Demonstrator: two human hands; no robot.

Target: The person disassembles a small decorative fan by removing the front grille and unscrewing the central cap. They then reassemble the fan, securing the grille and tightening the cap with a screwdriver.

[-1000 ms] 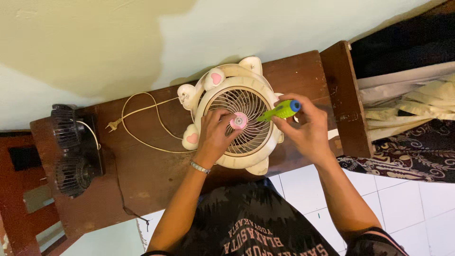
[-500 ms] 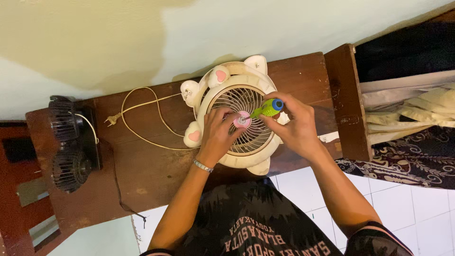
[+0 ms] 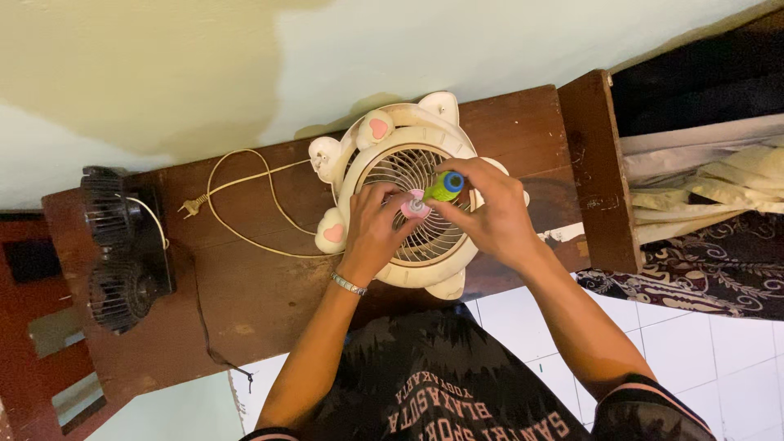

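Note:
A cream fan (image 3: 384,139) with pink paw-shaped feet lies face up on a dark wooden bench (image 3: 261,286). My left hand (image 3: 371,233) rests on its grille, fingers pinched at the pink centre cap (image 3: 415,204). My right hand (image 3: 490,216) grips a screwdriver with a green handle and blue end (image 3: 445,186), held nearly upright with its tip at the pink cap. The fan's cream cord and plug (image 3: 196,206) trail across the bench to the left.
A black double-headed fan (image 3: 122,245) lies at the bench's left end. The bench stands against a pale wall (image 3: 245,65). Folded cloth and patterned fabric (image 3: 702,212) sit to the right. White floor tiles (image 3: 735,367) show below.
My right hand has swung the screwdriver from slanting off to the right to nearly upright over the pink centre cap. My left hand stays on the grille.

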